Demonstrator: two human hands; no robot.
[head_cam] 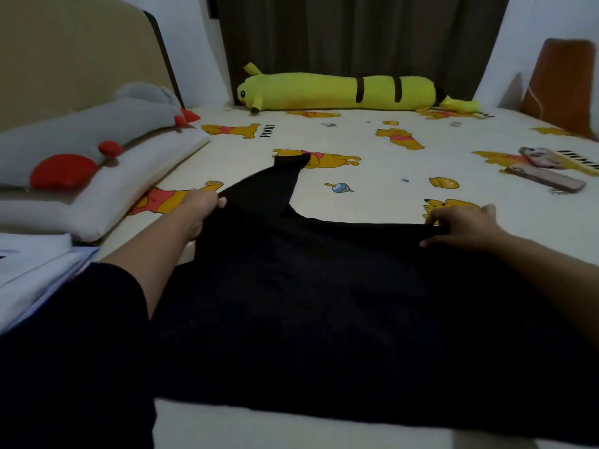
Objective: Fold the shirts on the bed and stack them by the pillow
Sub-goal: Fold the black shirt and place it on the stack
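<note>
A black shirt (pixel 324 286) lies spread flat across the near side of the bed (pixel 372 176), one sleeve stretched toward the far edge.

Dim, cool light. My bed fills the view, under a cream sheet with a yellow cartoon-bear print (pixel 372 176). Far wall white (pixel 201 53); dark brown curtain (pixel 356 37) hangs at centre. Beige padded headboard with dark edge (pixel 64 59) far left. Orange-brown upright cushion (pixel 564 89) far right.
</note>
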